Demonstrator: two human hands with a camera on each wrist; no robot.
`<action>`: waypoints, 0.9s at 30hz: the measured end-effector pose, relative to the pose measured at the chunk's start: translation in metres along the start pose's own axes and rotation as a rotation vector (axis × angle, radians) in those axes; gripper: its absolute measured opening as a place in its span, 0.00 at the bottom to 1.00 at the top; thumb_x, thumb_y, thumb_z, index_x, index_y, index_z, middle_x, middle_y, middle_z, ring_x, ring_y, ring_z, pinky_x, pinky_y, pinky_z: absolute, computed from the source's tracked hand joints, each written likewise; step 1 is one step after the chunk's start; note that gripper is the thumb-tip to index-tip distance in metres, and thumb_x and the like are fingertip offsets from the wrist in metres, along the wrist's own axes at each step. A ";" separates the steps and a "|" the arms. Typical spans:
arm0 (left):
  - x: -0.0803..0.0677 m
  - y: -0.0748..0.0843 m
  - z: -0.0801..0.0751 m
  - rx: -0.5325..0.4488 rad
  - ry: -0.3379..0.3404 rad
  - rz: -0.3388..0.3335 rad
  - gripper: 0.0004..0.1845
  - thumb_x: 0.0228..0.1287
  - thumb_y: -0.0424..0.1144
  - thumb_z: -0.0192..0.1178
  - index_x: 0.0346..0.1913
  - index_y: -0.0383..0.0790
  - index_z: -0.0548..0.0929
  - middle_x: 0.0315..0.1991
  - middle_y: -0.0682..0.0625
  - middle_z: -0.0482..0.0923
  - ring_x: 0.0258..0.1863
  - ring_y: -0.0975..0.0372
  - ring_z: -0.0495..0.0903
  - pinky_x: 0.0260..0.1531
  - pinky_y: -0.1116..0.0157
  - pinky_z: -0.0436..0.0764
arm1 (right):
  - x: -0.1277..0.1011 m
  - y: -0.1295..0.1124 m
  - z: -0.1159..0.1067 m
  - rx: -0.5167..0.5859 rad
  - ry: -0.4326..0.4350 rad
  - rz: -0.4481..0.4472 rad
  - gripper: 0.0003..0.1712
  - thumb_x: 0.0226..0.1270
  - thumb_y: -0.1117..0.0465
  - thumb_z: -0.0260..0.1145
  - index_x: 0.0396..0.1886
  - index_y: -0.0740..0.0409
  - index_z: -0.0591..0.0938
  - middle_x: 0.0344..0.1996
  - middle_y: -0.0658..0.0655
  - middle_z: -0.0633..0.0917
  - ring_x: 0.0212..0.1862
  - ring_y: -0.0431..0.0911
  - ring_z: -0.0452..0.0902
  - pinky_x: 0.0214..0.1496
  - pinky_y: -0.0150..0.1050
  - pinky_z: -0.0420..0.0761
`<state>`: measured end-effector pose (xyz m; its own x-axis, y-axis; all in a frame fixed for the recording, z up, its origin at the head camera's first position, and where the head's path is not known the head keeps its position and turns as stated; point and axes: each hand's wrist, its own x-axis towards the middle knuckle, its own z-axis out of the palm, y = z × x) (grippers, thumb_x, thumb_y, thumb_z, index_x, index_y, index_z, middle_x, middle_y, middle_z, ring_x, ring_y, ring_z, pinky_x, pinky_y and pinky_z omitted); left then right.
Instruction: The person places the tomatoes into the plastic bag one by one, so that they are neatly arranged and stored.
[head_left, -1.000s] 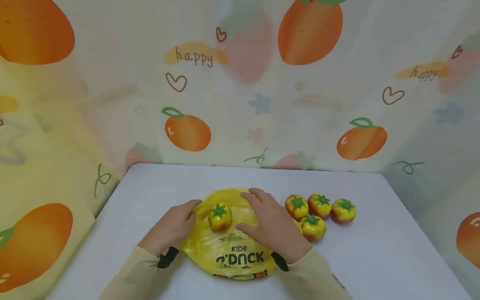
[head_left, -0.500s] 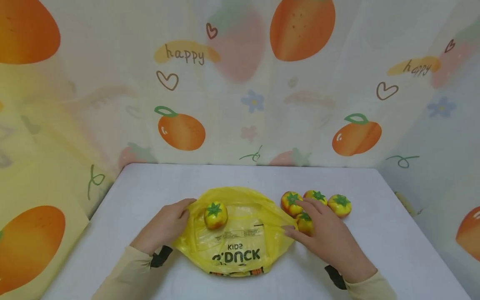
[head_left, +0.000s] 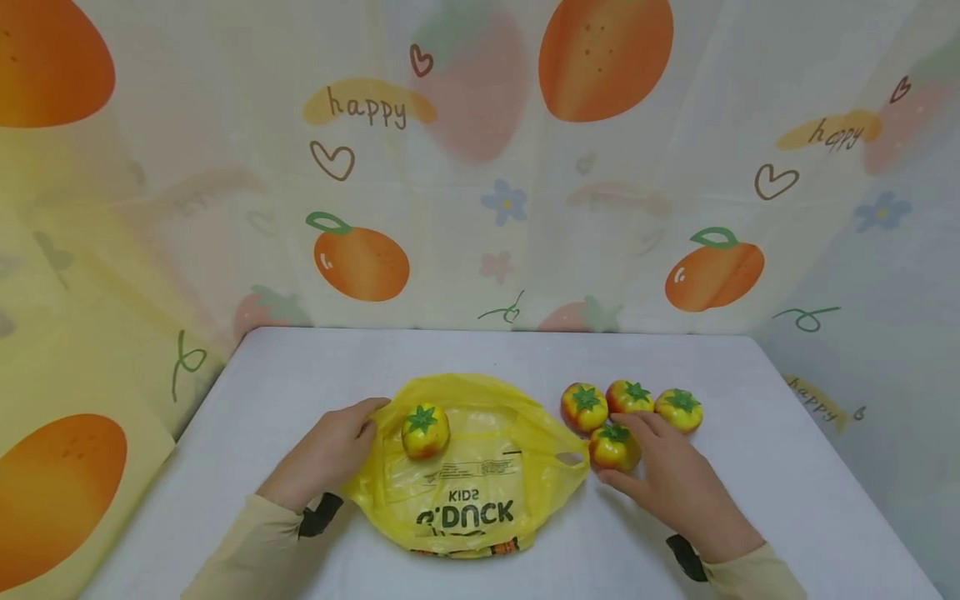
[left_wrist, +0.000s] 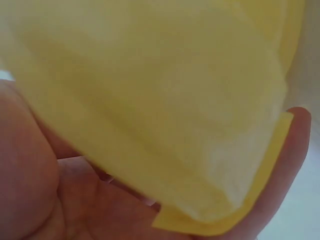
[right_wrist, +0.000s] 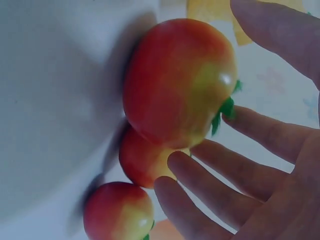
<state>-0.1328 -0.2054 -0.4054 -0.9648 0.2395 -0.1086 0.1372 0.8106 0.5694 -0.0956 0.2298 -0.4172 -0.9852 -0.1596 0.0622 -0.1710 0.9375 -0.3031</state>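
Observation:
A yellow plastic bag (head_left: 480,467) with black printing lies spread on the table, its mouth toward the front unclear. One red-and-yellow tomato (head_left: 425,432) with a green star-shaped top sits on the bag's left part. My left hand (head_left: 330,454) holds the bag's left edge; in the left wrist view the yellow plastic (left_wrist: 165,115) covers part of the palm and fingers. My right hand (head_left: 675,475) reaches around the nearest tomato (head_left: 611,450) of the right-hand group. In the right wrist view, its spread fingers (right_wrist: 265,132) stand beside that tomato (right_wrist: 175,82), thumb apart from it.
Several more tomatoes cluster on the right: one at the left (head_left: 583,407), one behind (head_left: 628,395), one farthest right (head_left: 679,410). A white table (head_left: 330,358) carries everything. A fruit-printed curtain (head_left: 450,217) rises behind its back edge.
My right hand has moved from above the bag to the right, leaving the bag's right side and reaching the nearest tomato. My left hand stays at the bag's left edge.

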 end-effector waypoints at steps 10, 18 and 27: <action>0.001 -0.002 0.003 -0.017 -0.011 -0.021 0.23 0.85 0.36 0.48 0.76 0.36 0.76 0.73 0.35 0.79 0.74 0.40 0.77 0.74 0.37 0.76 | 0.008 -0.008 0.015 -0.016 0.044 0.006 0.44 0.60 0.42 0.84 0.70 0.59 0.80 0.66 0.65 0.83 0.65 0.63 0.81 0.62 0.68 0.85; 0.002 -0.002 0.006 -0.021 -0.010 -0.020 0.23 0.85 0.36 0.49 0.76 0.35 0.76 0.72 0.36 0.79 0.74 0.41 0.77 0.74 0.38 0.76 | 0.007 -0.011 0.022 -0.031 0.056 0.017 0.40 0.61 0.49 0.84 0.68 0.63 0.82 0.64 0.68 0.83 0.63 0.64 0.80 0.63 0.67 0.85; 0.001 -0.001 0.005 -0.014 -0.005 -0.026 0.23 0.85 0.36 0.49 0.76 0.35 0.76 0.72 0.36 0.80 0.74 0.42 0.78 0.74 0.39 0.76 | 0.007 -0.016 0.019 -0.032 -0.004 0.091 0.35 0.63 0.50 0.83 0.65 0.59 0.82 0.62 0.66 0.82 0.61 0.61 0.79 0.64 0.67 0.84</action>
<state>-0.1324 -0.2035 -0.4104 -0.9670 0.2209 -0.1272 0.1087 0.8088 0.5780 -0.0998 0.2077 -0.4305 -0.9967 -0.0742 0.0319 -0.0802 0.9577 -0.2763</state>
